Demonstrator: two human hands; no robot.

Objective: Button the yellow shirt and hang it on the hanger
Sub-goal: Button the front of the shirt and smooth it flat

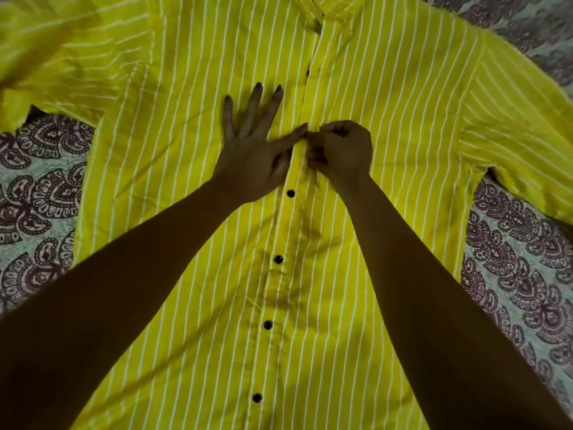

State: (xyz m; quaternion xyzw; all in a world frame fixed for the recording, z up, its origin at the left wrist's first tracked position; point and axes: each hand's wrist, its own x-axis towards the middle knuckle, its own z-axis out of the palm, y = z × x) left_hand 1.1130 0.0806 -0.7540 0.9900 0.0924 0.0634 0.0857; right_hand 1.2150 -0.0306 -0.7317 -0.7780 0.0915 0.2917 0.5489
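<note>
A bright yellow cotton shirt with thin white stripes (pixel 387 144) lies spread front-up on a pale bedsheet printed with dark paisley (pixel 40 187). The left hand (pixel 251 156) is splayed flat on it, index fingertip touching the front placket (pixel 286 225). The right hand (pixel 342 150) is curled, pinching the placket just above four fastened round black buttons (pixel 278 259).

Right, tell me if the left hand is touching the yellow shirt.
Touching. The head view shows the left hand spread on the yellow shirt, its index fingertip on the front placket.
</note>
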